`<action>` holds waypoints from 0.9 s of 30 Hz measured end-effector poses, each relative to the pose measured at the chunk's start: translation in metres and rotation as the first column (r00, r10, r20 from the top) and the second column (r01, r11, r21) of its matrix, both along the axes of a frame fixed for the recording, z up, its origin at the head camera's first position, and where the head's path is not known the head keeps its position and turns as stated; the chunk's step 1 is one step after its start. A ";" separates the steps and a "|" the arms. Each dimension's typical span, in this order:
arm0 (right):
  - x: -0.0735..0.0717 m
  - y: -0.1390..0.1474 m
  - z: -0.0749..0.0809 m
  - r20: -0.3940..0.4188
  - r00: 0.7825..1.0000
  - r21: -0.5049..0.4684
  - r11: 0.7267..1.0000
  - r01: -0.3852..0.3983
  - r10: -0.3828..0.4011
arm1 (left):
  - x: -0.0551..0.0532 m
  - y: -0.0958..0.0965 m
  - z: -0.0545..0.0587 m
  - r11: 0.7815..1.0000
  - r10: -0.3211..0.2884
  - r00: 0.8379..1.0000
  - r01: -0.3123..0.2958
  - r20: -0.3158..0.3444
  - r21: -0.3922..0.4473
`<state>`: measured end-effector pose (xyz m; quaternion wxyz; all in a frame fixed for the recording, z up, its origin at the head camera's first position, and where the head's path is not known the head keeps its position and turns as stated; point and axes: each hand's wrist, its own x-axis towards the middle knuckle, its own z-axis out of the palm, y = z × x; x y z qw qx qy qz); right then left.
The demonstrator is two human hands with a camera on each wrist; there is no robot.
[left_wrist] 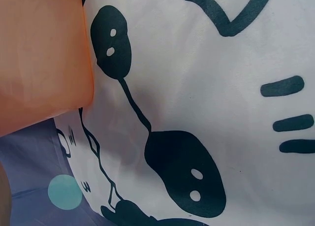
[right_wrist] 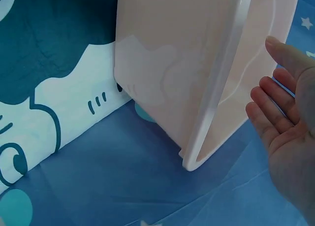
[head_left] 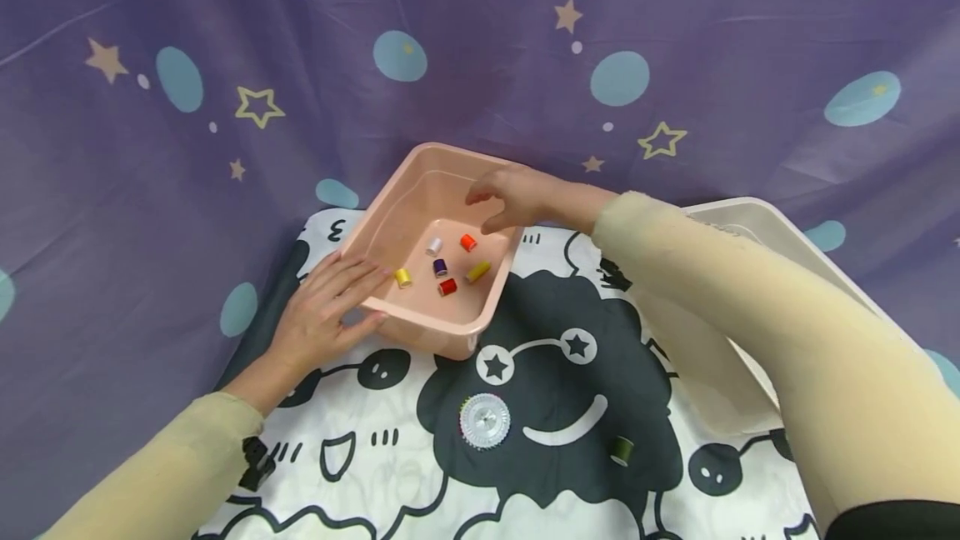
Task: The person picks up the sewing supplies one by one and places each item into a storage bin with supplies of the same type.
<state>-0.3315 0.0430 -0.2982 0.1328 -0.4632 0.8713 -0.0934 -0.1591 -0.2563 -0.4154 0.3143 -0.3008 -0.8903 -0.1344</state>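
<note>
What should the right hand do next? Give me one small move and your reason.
I'd probably move the right hand away from the pink bin toward the green spool: that hand looks empty, six small spools are inside the bin, and the green one is outside it, on the printed cloth. The left hand is at the rim.

Backed by a purple cloth (head_left: 487,107), lightly creased, printed with pale blue ovals (head_left: 619,78) and stars (head_left: 567,15), some solid, some outlined in yellow. Spread below with a white sheet (head_left: 420,457), drawn with dark cartoon faces (head_left: 555,373). Lit softly in the head view, bluer and dimmer in both wrist views.
</note>
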 end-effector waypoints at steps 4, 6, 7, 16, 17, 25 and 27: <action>0.007 0.016 0.002 -0.001 0.999 -0.032 0.999 0.040 -0.040 | -0.001 0.000 0.000 1.000 -0.005 1.000 0.005 -0.006 0.002; 0.010 0.025 0.003 -0.008 0.999 -0.052 0.997 0.051 -0.051 | -0.001 0.000 -0.001 1.000 -0.004 1.000 0.004 -0.007 0.003; 0.012 0.030 0.004 -0.009 0.998 -0.063 0.996 0.057 -0.058 | -0.001 0.000 -0.001 1.000 -0.004 1.000 0.004 -0.006 0.003; 0.030 0.070 0.005 0.018 0.994 -0.140 0.984 0.113 -0.111 | -0.001 0.001 -0.003 1.000 0.000 1.000 0.000 -0.006 0.002; 0.032 0.074 0.004 0.020 0.993 -0.146 0.982 0.121 -0.119 | -0.001 0.001 -0.002 1.000 0.002 1.000 -0.002 -0.006 0.001; 0.052 0.101 0.000 -0.003 0.989 -0.146 0.979 0.143 -0.145 | -0.001 0.003 -0.002 1.000 -0.001 1.000 0.001 -0.002 0.007; 0.057 0.107 -0.002 -0.021 0.990 -0.147 0.979 0.138 -0.143 | -0.001 0.003 -0.003 1.000 -0.003 1.000 0.003 -0.004 0.009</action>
